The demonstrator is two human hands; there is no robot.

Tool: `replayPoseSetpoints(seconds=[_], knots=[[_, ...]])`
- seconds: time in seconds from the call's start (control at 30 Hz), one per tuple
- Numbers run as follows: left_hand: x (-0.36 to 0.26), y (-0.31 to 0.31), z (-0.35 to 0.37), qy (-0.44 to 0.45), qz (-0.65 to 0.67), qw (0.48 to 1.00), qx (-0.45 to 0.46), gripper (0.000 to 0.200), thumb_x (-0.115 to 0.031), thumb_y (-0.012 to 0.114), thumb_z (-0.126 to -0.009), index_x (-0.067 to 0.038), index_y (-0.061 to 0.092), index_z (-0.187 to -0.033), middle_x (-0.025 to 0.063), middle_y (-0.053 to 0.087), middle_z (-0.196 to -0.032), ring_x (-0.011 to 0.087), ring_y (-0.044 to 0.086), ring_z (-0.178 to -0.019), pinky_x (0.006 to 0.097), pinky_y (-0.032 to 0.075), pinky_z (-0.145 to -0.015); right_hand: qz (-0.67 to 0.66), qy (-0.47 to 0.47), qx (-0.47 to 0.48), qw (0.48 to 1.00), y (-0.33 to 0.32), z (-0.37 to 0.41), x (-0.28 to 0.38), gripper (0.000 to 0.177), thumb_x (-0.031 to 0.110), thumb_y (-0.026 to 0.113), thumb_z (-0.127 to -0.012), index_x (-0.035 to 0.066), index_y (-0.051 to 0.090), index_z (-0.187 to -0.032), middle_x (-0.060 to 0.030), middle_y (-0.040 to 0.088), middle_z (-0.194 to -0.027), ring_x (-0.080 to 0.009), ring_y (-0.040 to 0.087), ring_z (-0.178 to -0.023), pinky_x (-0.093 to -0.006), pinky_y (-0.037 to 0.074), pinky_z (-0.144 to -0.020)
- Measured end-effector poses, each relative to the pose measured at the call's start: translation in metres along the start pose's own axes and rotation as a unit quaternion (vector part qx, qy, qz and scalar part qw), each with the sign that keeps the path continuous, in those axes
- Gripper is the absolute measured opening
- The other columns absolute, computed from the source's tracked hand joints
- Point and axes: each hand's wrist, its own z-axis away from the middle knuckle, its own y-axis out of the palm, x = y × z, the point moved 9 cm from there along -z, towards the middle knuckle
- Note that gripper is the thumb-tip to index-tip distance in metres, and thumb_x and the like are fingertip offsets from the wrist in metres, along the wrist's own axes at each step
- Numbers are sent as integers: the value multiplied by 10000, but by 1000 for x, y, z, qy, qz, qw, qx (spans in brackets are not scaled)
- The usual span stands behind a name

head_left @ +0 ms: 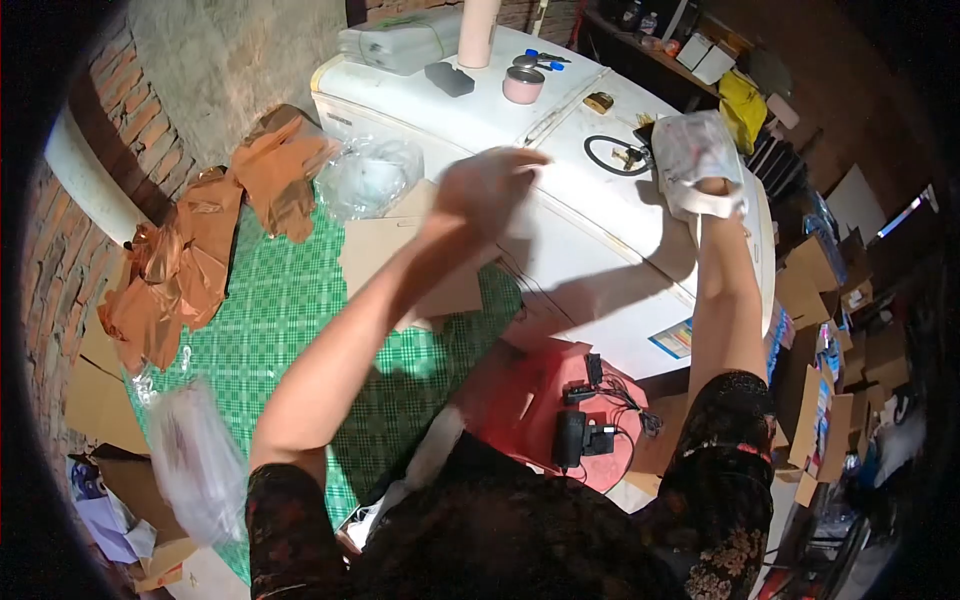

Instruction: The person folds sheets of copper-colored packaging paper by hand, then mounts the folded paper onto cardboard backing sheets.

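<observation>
My left hand (490, 190) is smeared by motion above the near edge of the white chest freezer (600, 225). Whether its fingers hold anything does not show. Below it, pieces of plain cardboard (385, 265) lie on a green checked cloth (290, 290). At the right end of the freezer, my right hand (716, 187) reaches into the mouth of a whitish printed bag (695, 145). The bag hides most of its fingers. Left of that bag, a black cable ring (615, 155) rests on the lid.
Clear plastic bags (370, 175) and orange plastic wrapping (190, 265) lie leftward. A pink bowl (523, 85) and a tall pink cylinder (478, 35) stand on the freezer. Black power adapters (583, 435) sit on a red stool (605, 475). Cardboard boxes (810, 270) crowd the right side.
</observation>
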Motion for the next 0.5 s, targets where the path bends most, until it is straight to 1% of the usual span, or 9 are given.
replayPoseSetpoints(seconds=[0.03, 0.1, 0.17, 0.23, 0.3, 0.33, 0.43, 0.47, 0.5], knots=[[27, -15, 23, -61, 257, 964, -6, 246, -196, 622, -988, -56, 723, -1162, 145, 746, -1055, 218, 717, -908, 330, 556, -815, -2, 2, 4, 1000, 5, 2, -1, 364, 214, 631, -909, 19, 632, -1217, -213, 634, -1230, -341, 583, -1155, -415, 472, -996], [45, -65, 52, -64, -3, 998, -12, 228, -172, 618, -1003, -38, 727, -1152, 103, 754, -1063, 163, 700, -949, 299, 539, -841, -4, 2, 6, 1000, 8, -1, -4, 370, 206, 628, -910, 17, 622, -1228, -216, 626, -1242, -342, 574, -1167, -415, 467, -1004], [65, -95, 87, -153, 55, 986, -47, 213, -151, 603, -1015, -31, 727, -1140, 76, 756, -1065, 137, 687, -960, 293, 528, -860, -8, -3, 1, 1000, 9, -15, -10, 376, 198, 624, -912, 14, 612, -1240, -219, 618, -1254, -342, 566, -1179, -415, 462, -1012], [75, -122, 120, -191, 40, 978, -70, 209, -166, 604, -1023, -22, 731, -1107, 56, 737, -984, 112, 661, -834, 268, 516, -746, -20, -9, -11, 1000, 8, -39, -22, 382, 190, 621, -914, 11, 602, -1251, -222, 610, -1266, -343, 558, -1192, -416, 456, -1020], [91, -135, 165, -279, 87, 954, -61, 210, -183, 607, -1025, -29, 736, -1087, 23, 699, -911, 83, 610, -743, 248, 475, -649, -26, -13, -16, 999, 7, -53, -31, 389, 183, 617, -916, 9, 593, -1263, -225, 603, -1277, -344, 550, -1204, -416, 451, -1029], [98, -147, 191, -332, 102, 935, -74, 211, -191, 609, -1026, -32, 738, -1077, 7, 681, -874, 69, 585, -697, 239, 455, -601, -28, -23, -16, 999, 11, -58, -32, 392, 179, 616, -917, 7, 588, -1269, -227, 599, -1283, -345, 545, -1210, -416, 449, -1033], [101, -153, 231, -401, 197, 882, -151, 221, -225, 611, -1027, -49, 729, -1090, -43, 607, -795, 47, 516, -616, 221, 377, -510, -21, -52, -6, 998, 26, -39, -31, 402, 167, 610, -920, 4, 573, -1286, -231, 587, -1301, -346, 533, -1229, -417, 441, -1045], [96, -148, 242, -444, 267, 837, -176, 245, -258, 611, -1022, -57, 713, -1119, -34, 605, -814, 66, 543, -653, 240, 408, -505, -18, -62, -4, 998, 30, -33, -28, 406, 163, 609, -921, 2, 568, -1292, -233, 583, -1306, -346, 529, -1235, -417, 438, -1049], [99, -144, 253, -440, 325, 815, -190, 282, -268, 608, -1022, -50, 673, -1189, -10, 622, -882, 78, 572, -708, 243, 453, -534, -15, -72, -3, 997, 34, -28, -26, 410, 159, 607, -922, 1, 564, -1297, -234, 579, -1312, -347, 525, -1241, -417, 436, -1053]])
